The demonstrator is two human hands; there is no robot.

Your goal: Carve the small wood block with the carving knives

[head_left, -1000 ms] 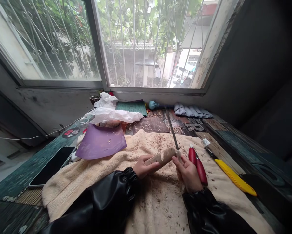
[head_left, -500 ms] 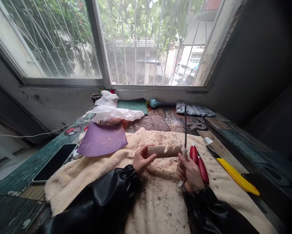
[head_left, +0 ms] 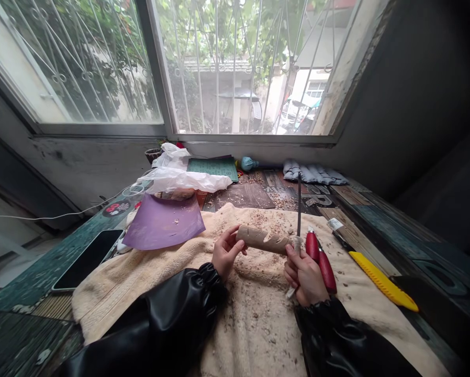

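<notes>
A brown cylindrical piece of wood (head_left: 263,241) with slanting cuts along its upper side is held above a beige towel (head_left: 254,324). My left hand (head_left: 225,252) closes its thumb and fingertips on the left end. At the other end, my right hand (head_left: 303,272) pinches the wood between thumb and finger. That same hand is wrapped round the pale handle of a slim file (head_left: 299,207), whose dark shaft points up and away. Just right of this hand, two red-handled tools (head_left: 320,256) lie on the towel, their working ends not clearly visible.
A yellow-handled tool (head_left: 382,280) lies at the right. Purple sheet (head_left: 166,222) and a tablet-like device (head_left: 89,260) are on the left. Behind are a white plastic bag (head_left: 191,179), green mat (head_left: 215,168) and grey padded bundle (head_left: 313,174). Wood shavings litter the towel and table.
The wooden piece has gone from nearly level to sloping, its left end raised and right end lowered. My left fingers have shifted slightly on it; the file stays upright in my right hand.
</notes>
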